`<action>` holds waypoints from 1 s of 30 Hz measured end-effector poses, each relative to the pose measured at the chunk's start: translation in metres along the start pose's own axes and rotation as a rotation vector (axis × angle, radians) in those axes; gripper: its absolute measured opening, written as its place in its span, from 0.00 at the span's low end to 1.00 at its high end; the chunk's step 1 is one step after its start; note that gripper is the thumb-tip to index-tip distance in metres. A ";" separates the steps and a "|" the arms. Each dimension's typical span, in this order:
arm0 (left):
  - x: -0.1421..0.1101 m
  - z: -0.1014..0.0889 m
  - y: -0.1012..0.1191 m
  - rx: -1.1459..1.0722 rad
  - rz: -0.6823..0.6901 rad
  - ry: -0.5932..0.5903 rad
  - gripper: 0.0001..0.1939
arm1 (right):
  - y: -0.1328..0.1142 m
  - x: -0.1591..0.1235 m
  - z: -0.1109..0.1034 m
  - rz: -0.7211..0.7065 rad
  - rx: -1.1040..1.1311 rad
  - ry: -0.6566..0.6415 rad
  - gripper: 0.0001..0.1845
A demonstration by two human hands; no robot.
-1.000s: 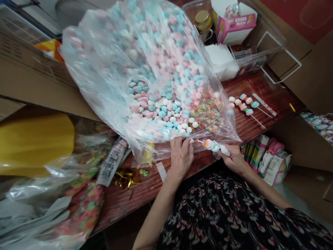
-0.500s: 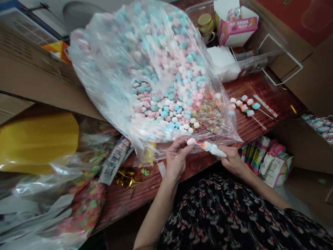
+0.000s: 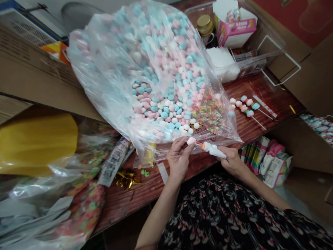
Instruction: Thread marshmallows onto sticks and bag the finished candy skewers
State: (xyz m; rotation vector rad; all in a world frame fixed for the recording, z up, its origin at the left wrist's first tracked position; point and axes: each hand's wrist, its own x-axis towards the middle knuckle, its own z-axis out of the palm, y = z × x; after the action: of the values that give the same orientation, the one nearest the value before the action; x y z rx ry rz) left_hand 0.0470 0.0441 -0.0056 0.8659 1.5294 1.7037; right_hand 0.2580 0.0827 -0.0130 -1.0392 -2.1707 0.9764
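Note:
My left hand (image 3: 178, 158) pinches a pink marshmallow (image 3: 191, 140) at the tip of a skewer of pastel sweets (image 3: 209, 148). My right hand (image 3: 232, 160) grips that skewer by its lower end, just right of the left hand. Both hands sit at the near edge of a dark wooden table (image 3: 249, 128). Right behind them lies a big clear plastic bag (image 3: 156, 76) full of pink, blue and white marshmallows, with small coloured ring sweets near its mouth.
Two finished marshmallow skewers (image 3: 246, 104) lie on the table at the right. A pink box (image 3: 235, 27), a gold-lidded jar (image 3: 204, 23) and a clear tub stand at the back. Bags of coloured sweets (image 3: 83, 208) and a yellow sheet (image 3: 36, 142) are at the left. Cardboard boxes flank both sides.
My left hand came away from the bag's mouth holding a pink marshmallow and brought it to the tip of the skewer. My right hand kept the skewer almost still.

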 end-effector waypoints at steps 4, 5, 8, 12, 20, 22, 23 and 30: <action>-0.002 0.001 -0.004 -0.016 -0.026 0.021 0.15 | -0.001 0.000 -0.001 0.005 0.012 0.010 0.10; -0.002 0.001 -0.005 -0.030 -0.042 0.023 0.15 | -0.002 0.000 -0.001 0.006 0.020 0.007 0.10; -0.004 0.002 -0.006 -0.078 -0.064 0.026 0.16 | -0.003 0.000 0.000 0.021 0.036 0.015 0.10; -0.005 0.002 -0.002 -0.001 0.016 0.021 0.15 | -0.005 0.001 0.002 0.061 0.049 0.033 0.10; -0.001 0.002 0.006 0.167 0.181 -0.004 0.12 | 0.001 0.000 0.002 -0.108 0.041 -0.048 0.13; 0.000 0.001 0.006 0.198 0.237 -0.017 0.12 | 0.003 0.000 0.001 -0.157 0.032 -0.044 0.12; 0.000 0.001 0.006 0.220 0.268 -0.026 0.12 | 0.003 0.000 0.001 -0.177 0.027 -0.043 0.12; 0.002 -0.002 0.010 0.395 0.473 -0.076 0.14 | -0.002 0.002 0.001 -0.148 0.094 -0.064 0.13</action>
State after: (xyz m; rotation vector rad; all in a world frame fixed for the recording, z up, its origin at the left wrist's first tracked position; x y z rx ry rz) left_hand 0.0441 0.0436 0.0044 1.5829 1.7345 1.6737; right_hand 0.2548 0.0827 -0.0116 -0.8013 -2.1955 1.0441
